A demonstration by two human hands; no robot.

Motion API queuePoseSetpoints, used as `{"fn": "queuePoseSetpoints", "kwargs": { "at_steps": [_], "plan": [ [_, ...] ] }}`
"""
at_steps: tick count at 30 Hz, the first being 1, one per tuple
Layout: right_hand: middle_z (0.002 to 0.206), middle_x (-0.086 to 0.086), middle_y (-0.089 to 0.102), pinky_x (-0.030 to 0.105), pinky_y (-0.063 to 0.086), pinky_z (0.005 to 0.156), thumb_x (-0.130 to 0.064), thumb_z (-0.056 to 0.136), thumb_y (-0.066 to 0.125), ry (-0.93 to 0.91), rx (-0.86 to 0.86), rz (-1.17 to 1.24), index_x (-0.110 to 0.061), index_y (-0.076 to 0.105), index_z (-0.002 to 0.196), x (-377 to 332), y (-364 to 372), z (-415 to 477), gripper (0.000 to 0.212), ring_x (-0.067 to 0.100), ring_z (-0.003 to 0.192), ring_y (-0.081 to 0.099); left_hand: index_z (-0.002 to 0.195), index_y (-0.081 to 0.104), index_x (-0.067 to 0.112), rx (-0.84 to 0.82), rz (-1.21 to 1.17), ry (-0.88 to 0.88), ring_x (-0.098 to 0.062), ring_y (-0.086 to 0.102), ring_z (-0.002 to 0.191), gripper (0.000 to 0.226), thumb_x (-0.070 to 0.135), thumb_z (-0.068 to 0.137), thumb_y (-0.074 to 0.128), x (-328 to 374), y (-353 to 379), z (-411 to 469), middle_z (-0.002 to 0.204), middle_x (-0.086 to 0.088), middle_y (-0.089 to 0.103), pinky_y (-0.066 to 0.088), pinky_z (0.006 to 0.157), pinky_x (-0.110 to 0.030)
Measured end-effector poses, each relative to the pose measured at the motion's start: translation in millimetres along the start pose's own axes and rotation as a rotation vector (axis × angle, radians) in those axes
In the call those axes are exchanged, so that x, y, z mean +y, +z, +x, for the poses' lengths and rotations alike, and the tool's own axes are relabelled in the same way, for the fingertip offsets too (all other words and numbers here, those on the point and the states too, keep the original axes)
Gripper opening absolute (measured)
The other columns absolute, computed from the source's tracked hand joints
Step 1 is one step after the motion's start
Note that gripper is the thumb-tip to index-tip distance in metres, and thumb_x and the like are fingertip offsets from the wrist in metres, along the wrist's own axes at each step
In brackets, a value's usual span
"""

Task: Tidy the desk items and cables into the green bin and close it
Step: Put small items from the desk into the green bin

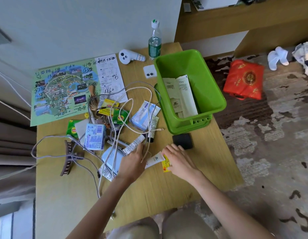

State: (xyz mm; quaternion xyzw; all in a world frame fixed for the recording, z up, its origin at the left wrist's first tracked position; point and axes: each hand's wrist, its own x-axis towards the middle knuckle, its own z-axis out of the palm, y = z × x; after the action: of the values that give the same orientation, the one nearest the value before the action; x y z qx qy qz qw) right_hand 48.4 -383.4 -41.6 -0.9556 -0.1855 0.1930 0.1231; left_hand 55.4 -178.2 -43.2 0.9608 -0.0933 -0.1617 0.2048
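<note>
**A:** Only the head view to go on. Where's the bin?

**B:** The green bin (207, 78) stands open at the right edge of the desk (149, 192), toward the far corner. A few flat paper packets lie in it. The rest is heaped mid-desk.

**A:** And the hands?

**B:** Both are at the near side of the heap. The left hand (132, 162) has its fingers fairly straight, with the tips at the end of a small tube (134, 143) and a white cable (151, 99) running just beside them. The right hand (179, 161) lies over a yellow tea sachet (166, 167) and a larger white tube (155, 160). Its fingers are bent, but I cannot tell whether they pinch anything.

**A:** How will that lot handle?

**B:** Light, I'd judge. The tubes look soft and smooth, so take them round the middle. The sachets are thin and flat, so lift an edge and pinch it. The white cable and the grey cable (46, 137) are limp and threaded through the pile. I'd gather them in loops rather than pull an end, or they'll drag sachets along.
</note>
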Motion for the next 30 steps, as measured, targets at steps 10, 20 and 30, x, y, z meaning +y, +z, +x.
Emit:
{"fn": "queuePoseSetpoints", "kwargs": {
  "at_steps": [10,20,30],
  "plan": [
    [0.118,0.002,0.05,0.032,0.034,0.095,-0.013,0.08,0.073,0.129,0.026,-0.01,-0.013,0.049,0.113,-5,0,-4,0.041,0.021,0.11,0.047,0.116,0.052,0.018,0.28,0.037,0.19,-0.018,0.055,0.083,0.045,0.031,0.08,0.075,17,-7,-1,0.101,0.0,0.048,0.037,0.038,-0.024],
    [0.081,-0.01,0.056,0.026,0.034,0.051,-0.001,0.081,0.055,0.316,0.117,0.518,-0.025,0.052,0.092,17,-17,-19,0.027,0.014,0.068,0.052,0.107,0.064,0.011,0.069,0.401,0.146,-0.028,0.046,0.114,0.055,0.057,0.077,0.068,38,23,4,0.121,-0.008,0.048,0.042,0.093,-0.038],
    [0.077,0.001,0.064,0.034,0.041,0.064,-0.043,0.084,0.047,0.675,0.214,0.819,-0.019,0.06,0.081,40,-25,-5,0.027,0.024,0.075,0.059,0.105,0.065,0.014,0.104,0.305,0.13,-0.022,0.043,0.108,0.042,0.051,0.086,0.058,45,22,7,0.115,0.001,0.046,0.038,0.093,-0.032]
  ]
}}
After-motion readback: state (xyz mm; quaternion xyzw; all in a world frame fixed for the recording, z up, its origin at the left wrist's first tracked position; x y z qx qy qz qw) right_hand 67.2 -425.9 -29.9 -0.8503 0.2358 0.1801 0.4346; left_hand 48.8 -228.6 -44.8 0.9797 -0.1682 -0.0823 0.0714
